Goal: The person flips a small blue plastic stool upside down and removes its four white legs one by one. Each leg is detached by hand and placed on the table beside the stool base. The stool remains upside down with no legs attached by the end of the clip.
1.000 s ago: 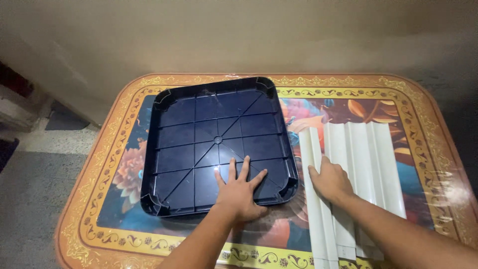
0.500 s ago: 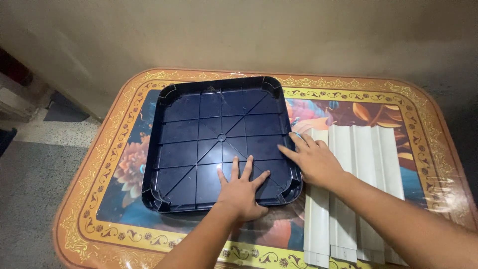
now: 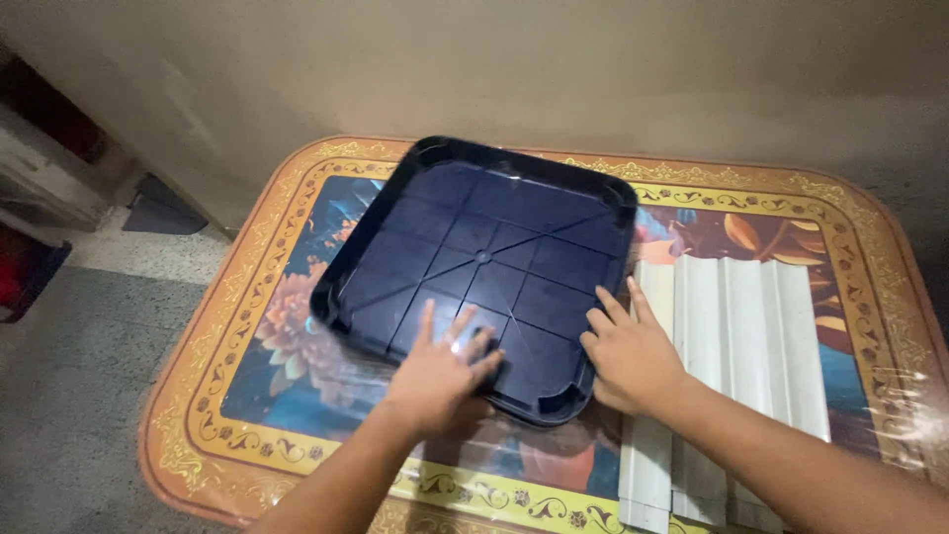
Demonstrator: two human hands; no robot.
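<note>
Two hands work on one dark blue tray (image 3: 484, 262), which lies upside down and turned askew on the flower-patterned table (image 3: 247, 396), its far corners toward the wall. My left hand (image 3: 435, 371) lies flat on the near part of the ribbed underside, fingers spread, gripping nothing. My right hand (image 3: 628, 351) cups the tray's near right edge, fingers loosely curled against the rim; I cannot tell whether they hook beneath it. To turn the tray well, I judge that the left palm should press lightly as a pivot while the right guides the rim, keeping it off the white slats (image 3: 736, 336) just beside it. The tray is square with rounded corners, glossy, crossed by raised straight and diagonal ribs meeting at a central boss.
</note>
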